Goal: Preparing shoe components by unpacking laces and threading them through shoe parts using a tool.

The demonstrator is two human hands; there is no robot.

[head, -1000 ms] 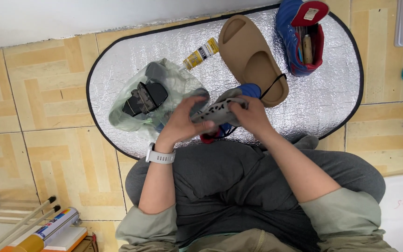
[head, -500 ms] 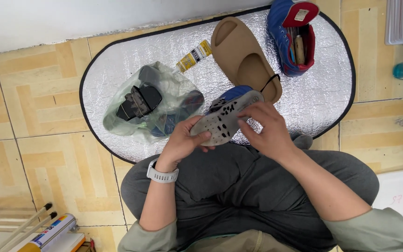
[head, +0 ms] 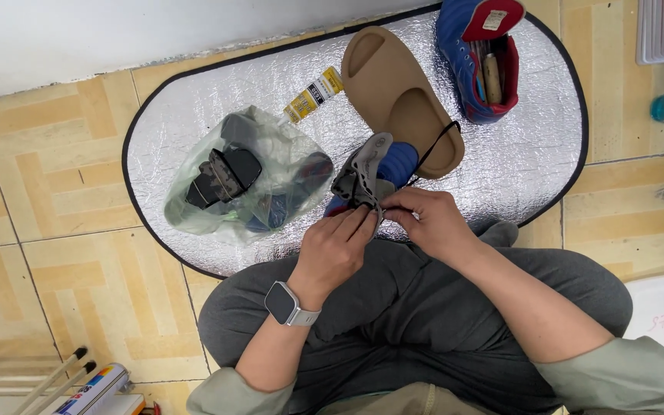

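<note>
The person sits cross-legged on the floor at the edge of a silver mat [head: 194, 131]. Both hands work on a blue shoe [head: 382, 173] held just above the lap, over the near rim of the mat. The left hand [head: 336, 250] pinches the grey tongue or insole [head: 361, 170] near its lower edge, thumb and fingers closed on it. The right hand [head: 432, 223] is closed on the shoe's near end, fingertips meeting those of the left; what exactly it grips there is hidden. A thin black lace [head: 436, 142] loops up from the shoe and lies across the tan slide [head: 401, 100] just beyond it.

The grip is the weak point. Both hands hold with fingertips only, so a hard tug on the grey piece could pull it free of one hand, or tear it if it is glued. The loose lace could snag on the slide and drag it if the shoe is lifted or turned. A small yellow glue tube [head: 313, 96] lies on the mat beside the slide, near the shoe; if the shoe swings that way it could knock the tube, and whether its cap is on I cannot tell. The clear bag [head: 247, 173] of dark bits sits just left of the shoe and could be shoved by the left wrist. The second blue shoe [head: 474, 54] stands well apart at the far end of the mat.
</note>
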